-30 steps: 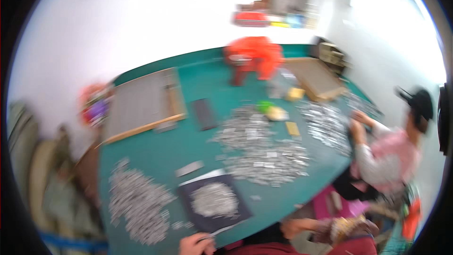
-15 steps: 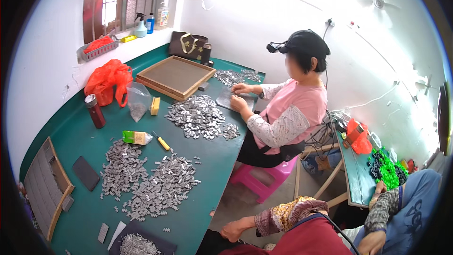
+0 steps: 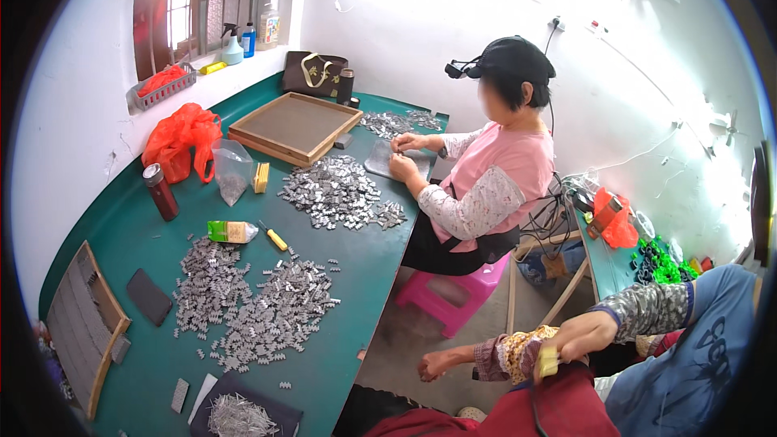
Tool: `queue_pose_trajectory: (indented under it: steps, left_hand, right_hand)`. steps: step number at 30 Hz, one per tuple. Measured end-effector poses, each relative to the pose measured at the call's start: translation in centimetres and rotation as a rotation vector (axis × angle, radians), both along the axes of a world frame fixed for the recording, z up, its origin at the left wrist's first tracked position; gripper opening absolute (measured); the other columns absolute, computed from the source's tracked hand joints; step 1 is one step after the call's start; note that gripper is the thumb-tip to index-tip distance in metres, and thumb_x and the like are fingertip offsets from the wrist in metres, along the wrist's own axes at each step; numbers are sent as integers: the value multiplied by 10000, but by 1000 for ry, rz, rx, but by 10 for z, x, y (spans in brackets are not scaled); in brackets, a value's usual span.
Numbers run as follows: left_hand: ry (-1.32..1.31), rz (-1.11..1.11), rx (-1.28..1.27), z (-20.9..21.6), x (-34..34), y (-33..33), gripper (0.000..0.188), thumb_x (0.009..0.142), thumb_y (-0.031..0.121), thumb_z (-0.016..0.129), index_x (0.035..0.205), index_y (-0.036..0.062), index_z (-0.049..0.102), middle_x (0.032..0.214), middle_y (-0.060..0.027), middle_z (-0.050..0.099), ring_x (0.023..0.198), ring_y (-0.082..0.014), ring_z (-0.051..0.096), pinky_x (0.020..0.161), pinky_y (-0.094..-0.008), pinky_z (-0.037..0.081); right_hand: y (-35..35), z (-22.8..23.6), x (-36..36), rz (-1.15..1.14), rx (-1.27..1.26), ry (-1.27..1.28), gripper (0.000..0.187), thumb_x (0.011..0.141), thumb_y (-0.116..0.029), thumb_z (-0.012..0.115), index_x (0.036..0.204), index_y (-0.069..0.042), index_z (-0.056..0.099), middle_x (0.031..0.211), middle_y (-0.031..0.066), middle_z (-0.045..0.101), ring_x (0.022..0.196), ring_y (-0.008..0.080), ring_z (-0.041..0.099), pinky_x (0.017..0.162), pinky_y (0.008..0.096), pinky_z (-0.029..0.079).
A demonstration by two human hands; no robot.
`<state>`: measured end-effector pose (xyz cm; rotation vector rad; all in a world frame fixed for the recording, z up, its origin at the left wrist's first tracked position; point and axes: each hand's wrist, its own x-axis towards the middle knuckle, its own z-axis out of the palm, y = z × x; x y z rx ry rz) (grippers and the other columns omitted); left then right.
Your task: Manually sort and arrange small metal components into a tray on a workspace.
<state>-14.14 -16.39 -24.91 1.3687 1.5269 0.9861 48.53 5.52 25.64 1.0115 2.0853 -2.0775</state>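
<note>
My right hand (image 3: pixel 442 363), in a plaid and yellow-patterned sleeve (image 3: pixel 518 354), hangs off the table's edge with its fingers loosely curled. Nothing shows in it. My left hand is out of view. A co-worker's hand (image 3: pixel 584 337), coming from a camouflage sleeve at the right, holds a small pale-yellow block (image 3: pixel 549 362) against my upper sleeve, above my dark red apron (image 3: pixel 558 413). A black cable (image 3: pixel 537 417) runs down from near that block. Piles of small grey toothed metal parts (image 3: pixel 279 316) lie on the green table, beyond my hand's reach.
Thin metal pins (image 3: pixel 239 417) lie on dark cloth at the front. A wooden-framed tray (image 3: pixel 105 324), a phone-like dark slab (image 3: pixel 149 297) and a yellow-handled screwdriver (image 3: pixel 276 238) rest on the table. Another person in pink (image 3: pixel 502 162) works at its far side on a pink stool (image 3: pixel 453 295).
The co-worker's hand has risen from the lower right to my sleeve, the pale-yellow block now showing in it. My right hand has moved up and to the right. The view has shifted slightly.
</note>
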Motion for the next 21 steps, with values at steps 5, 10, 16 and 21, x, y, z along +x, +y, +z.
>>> queue_pose_trajectory:
  steps: [5, 10, 16, 21]
  left_hand:
    - [-449, -2, -56, 96, 10, 60, 167, 926, 3, 575, 1030, -86, 672, 820, -150, 706, 658, -200, 667, 623, -324, 542]
    - [-326, 180, -191, 188, 57, 85, 208, 937, 73, 585, 1084, -63, 640, 813, -163, 689, 648, -215, 662, 622, -335, 554]
    - [-236, 430, -223, 281, 109, 111, 196, 928, 69, 566, 1070, -54, 620, 800, -163, 662, 620, -221, 651, 555, -309, 543]
    - [-275, 429, -201, 287, 112, 115, 176, 925, 77, 569, 1011, -60, 638, 789, -155, 669, 602, -219, 646, 539, -302, 529]
  right_hand:
    - [12, -61, -48, 369, -240, 39, 390, 1076, -279, 300, 1160, 57, 479, 1032, 133, 529, 969, 228, 502, 933, 353, 397]
    - [9, -157, -68, 537, -416, 124, 348, 1075, -270, 320, 1101, 45, 465, 1010, 122, 507, 980, 217, 482, 949, 352, 370]
    - [98, -314, -134, 138, 426, -283, 223, 891, -216, 556, 995, -48, 659, 875, 176, 690, 834, 371, 661, 713, 426, 505]
    - [125, -269, -186, 323, 233, -135, 248, 908, -236, 569, 942, -2, 640, 806, 154, 682, 753, 303, 668, 651, 409, 493]
